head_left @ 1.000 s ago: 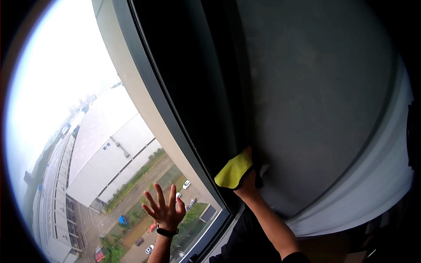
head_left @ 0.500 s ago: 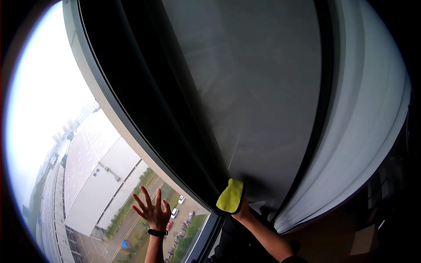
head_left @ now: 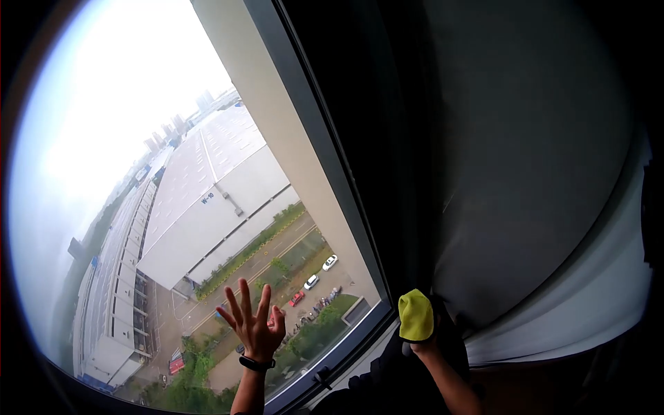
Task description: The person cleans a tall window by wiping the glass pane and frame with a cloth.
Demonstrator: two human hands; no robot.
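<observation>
My left hand is raised in front of the window glass, fingers spread, with a dark band round its wrist. Nothing is held in it; whether the fingertips touch the pane I cannot tell. Lower right of centre, my right hand grips a yellow-green cloth with a dark edge. The cloth stands up above the fingers and covers part of them. It is close to the dark window frame and in front of the grey panel.
A large grey panel rises on the right, with pale fabric beyond it. A window handle sits low on the frame. Outside, far below, are a white-roofed building, parked cars and trees.
My view has turned left toward the window, so more of the outside shows. The cloth in my right hand has come away from the grey panel's lower part. My left hand stays spread.
</observation>
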